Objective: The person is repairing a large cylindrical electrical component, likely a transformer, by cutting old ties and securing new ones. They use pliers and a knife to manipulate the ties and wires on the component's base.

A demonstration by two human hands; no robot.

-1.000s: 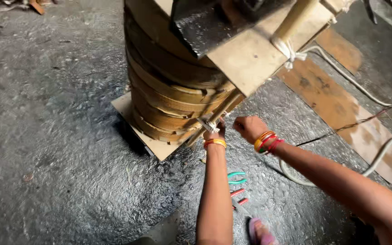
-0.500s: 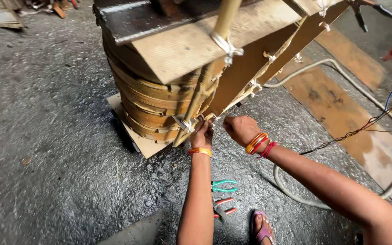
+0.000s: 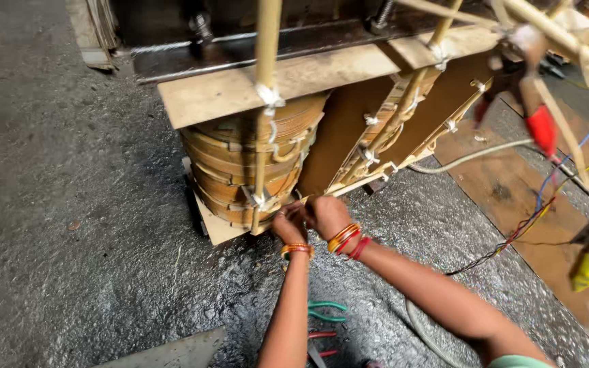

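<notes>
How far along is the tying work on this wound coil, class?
Done: white ties already hold the upright strip higher up. In hand: left hand and right hand work together at the coil base. Left: cannot tell; green-handled pliers lie unused on the floor.

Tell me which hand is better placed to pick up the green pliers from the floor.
Probably the left hand: its forearm runs right beside the green pliers, which lie between both arms. The right hand sits farther up, at the winding's tie.

Two hands (image 3: 308, 219), two pliers (image 3: 326, 311), one coil stack (image 3: 240, 170), one grey cable (image 3: 424, 334).
</notes>
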